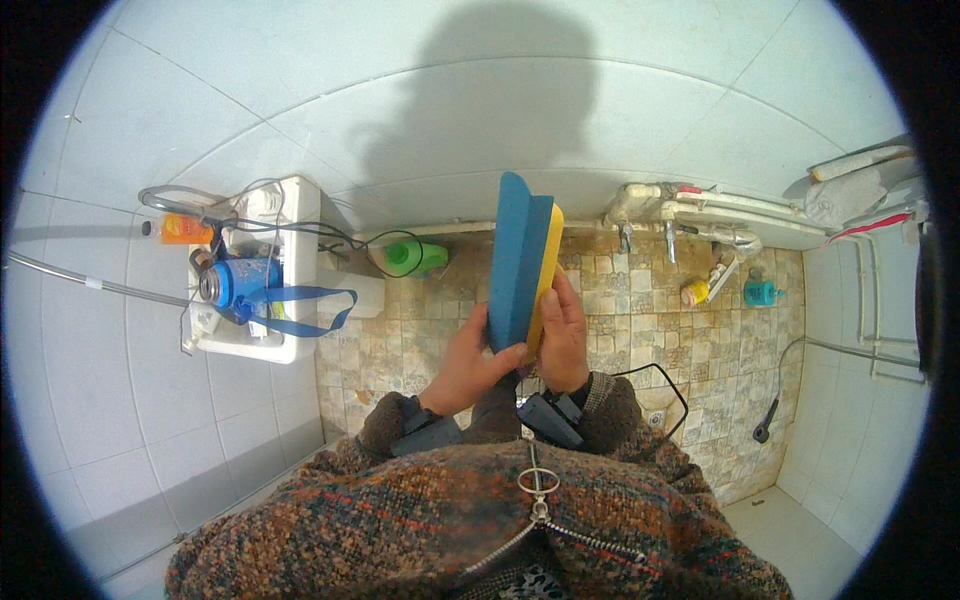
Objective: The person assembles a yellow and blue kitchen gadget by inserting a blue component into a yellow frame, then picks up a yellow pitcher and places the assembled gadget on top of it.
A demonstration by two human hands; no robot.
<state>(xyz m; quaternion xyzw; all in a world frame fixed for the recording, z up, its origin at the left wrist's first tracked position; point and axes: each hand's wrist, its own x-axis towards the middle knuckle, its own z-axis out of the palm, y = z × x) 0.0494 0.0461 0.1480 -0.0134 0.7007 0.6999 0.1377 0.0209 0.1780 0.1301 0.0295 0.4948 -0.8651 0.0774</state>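
Over patterned floor tiles (pixel 630 320), left hand (pixel 463 366), right hand (pixel 564 343) gripping long angled blue-yellow piece (pixel 518 275)

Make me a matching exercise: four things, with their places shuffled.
1. Green plastic bottle
2. Blue cylindrical flask
3. Teal plastic bottle
4. Blue-and-yellow elongated piece

A. Held by the left hand and right hand
B. On the beige patterned tile floor, right of the hands
C. On the floor, left of the hands
D. At the white rectangular basin

Pairs: 1-C; 2-D; 3-B; 4-A
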